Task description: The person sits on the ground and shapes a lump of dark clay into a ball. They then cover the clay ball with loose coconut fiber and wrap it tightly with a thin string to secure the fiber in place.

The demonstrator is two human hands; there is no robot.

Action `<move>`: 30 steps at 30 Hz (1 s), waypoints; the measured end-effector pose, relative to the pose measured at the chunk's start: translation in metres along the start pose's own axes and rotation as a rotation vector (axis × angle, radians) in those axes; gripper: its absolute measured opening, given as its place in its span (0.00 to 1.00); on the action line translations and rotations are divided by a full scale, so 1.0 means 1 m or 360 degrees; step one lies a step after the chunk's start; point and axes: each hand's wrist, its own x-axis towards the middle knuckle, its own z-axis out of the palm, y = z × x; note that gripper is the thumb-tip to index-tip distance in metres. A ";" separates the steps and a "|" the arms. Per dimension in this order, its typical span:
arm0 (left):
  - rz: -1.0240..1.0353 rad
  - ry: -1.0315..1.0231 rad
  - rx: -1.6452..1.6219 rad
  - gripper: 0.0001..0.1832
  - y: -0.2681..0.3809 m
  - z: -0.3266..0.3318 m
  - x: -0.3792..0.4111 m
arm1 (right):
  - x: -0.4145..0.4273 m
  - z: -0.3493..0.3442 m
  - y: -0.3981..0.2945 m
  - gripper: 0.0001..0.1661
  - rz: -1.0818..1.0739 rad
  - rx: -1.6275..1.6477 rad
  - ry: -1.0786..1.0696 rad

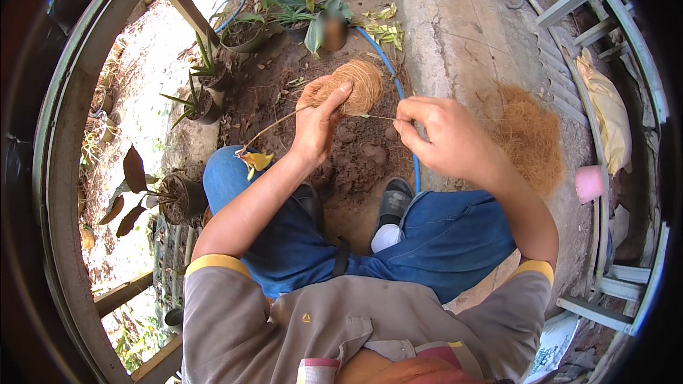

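Note:
My left hand (pixel 320 122) grips a rounded ball of brown coconut fibre (pixel 360 85), the thumb pressed on its side. A thin plant stem (pixel 275 124) runs from that hand down to a yellowed leaf (pixel 256 161) by my left knee. To the right of the ball, my right hand (pixel 435 130) pinches a thin strand (pixel 381 117) between thumb and fingers. The strand stretches across to the underside of the ball. What lies inside the ball is hidden.
A loose heap of fibre (pixel 528 138) lies on the concrete to the right. A blue hose (pixel 392 69) curves over the soil. Potted plants (pixel 243 34) stand ahead and to the left, one (pixel 184 197) beside my left knee. A pink pot (pixel 589 184) sits far right, near a metal ladder (pixel 624 21).

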 end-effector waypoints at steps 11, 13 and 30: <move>0.0124 -0.0494 0.0543 0.28 -0.004 0.008 -0.013 | 0.042 -0.019 0.014 0.15 0.0018 0.0827 -0.0001; 0.0051 -0.0548 0.0543 0.28 -0.004 0.008 -0.017 | 0.049 -0.021 0.015 0.16 -0.0014 0.0919 -0.0072; -0.0139 -0.0898 0.0245 0.33 -0.003 0.003 -0.018 | 0.072 -0.002 0.052 0.12 0.0452 0.1709 -0.0118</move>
